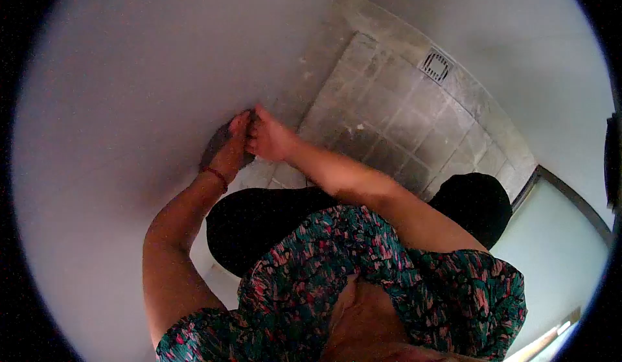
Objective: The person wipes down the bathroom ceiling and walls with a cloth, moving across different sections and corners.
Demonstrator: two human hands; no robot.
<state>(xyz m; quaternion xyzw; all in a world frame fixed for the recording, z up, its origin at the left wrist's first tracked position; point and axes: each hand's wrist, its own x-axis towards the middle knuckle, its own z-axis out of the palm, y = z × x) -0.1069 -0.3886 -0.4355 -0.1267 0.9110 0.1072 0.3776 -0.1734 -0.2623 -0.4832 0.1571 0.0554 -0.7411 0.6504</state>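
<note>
Against the pale wall on the left, my left hand presses with its fingers together over a dark grey cloth. The cloth shows on both sides of the hand, and its exact kind is hard to see in the dim light. A red bracelet circles my left wrist. My right hand reaches across and meets the left at the fingertips, its fingers curled at the cloth's dark edge. Part of the cloth is hidden beneath both hands.
Below lies a floor of worn grey tiles with a square metal drain near the far wall. My bent knees in black are close under my arms. To the right is a dark-framed pale panel.
</note>
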